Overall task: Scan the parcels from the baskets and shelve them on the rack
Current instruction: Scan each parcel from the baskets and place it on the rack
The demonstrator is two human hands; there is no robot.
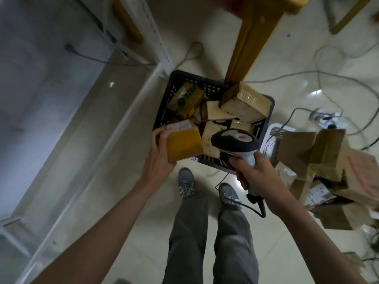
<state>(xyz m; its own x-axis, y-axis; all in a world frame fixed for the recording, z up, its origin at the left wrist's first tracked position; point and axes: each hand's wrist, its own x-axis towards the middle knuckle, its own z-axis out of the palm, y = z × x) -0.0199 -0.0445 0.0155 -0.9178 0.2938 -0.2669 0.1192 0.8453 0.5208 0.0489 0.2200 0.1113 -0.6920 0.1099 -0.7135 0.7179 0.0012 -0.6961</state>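
1. Gripping a small yellow parcel (183, 145), the left hand (158, 158) held it above the near edge of the dark basket (164, 111) of parcels.
2. Beside it, the right hand (256, 173) clasped a corded scanner (235, 140).
3. The white rack (131, 111) stood left.

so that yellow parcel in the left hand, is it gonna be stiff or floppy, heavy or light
Probably stiff: the yellow parcel keeps flat faces and straight edges. Likely light for its size, since the left hand alone holds it up by one end above the basket. Its surface looks smooth and taped, so it may be a bit slippery.
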